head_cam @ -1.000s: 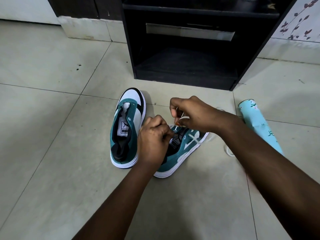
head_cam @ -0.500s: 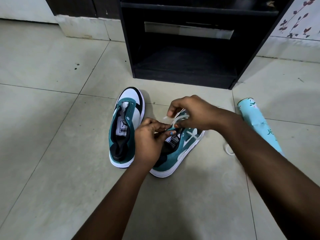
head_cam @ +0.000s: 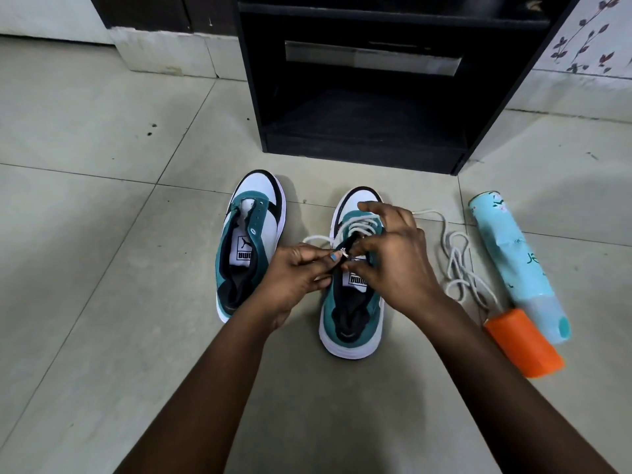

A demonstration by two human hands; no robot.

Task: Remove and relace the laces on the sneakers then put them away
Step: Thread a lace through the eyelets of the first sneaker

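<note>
Home: tiled floor (head_cam: 102, 234), black cabinet (head_cam: 376, 97)

two sneakers side by side on the floor (head_cam: 102, 234), in front of an open cabinet (head_cam: 369, 97).

the left sneaker (head_cam: 251, 241) lies unlaced, left of the right sneaker (head_cam: 352, 302). both hands, left hand (head_cam: 297, 275) and right hand (head_cam: 393, 254), meet over the right sneaker's tongue. a loose lace (head_cam: 458, 265) lies right of it; further right, a can (head_cam: 516, 265) lying down, with a tube (head_cam: 523, 343) just beside its near end.

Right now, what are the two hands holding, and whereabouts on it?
Both hands pinch the right sneaker near the top of its lacing: the left hand at the collar edge, the right hand beside it. Whether either also pinches the lace is unclear.
</note>
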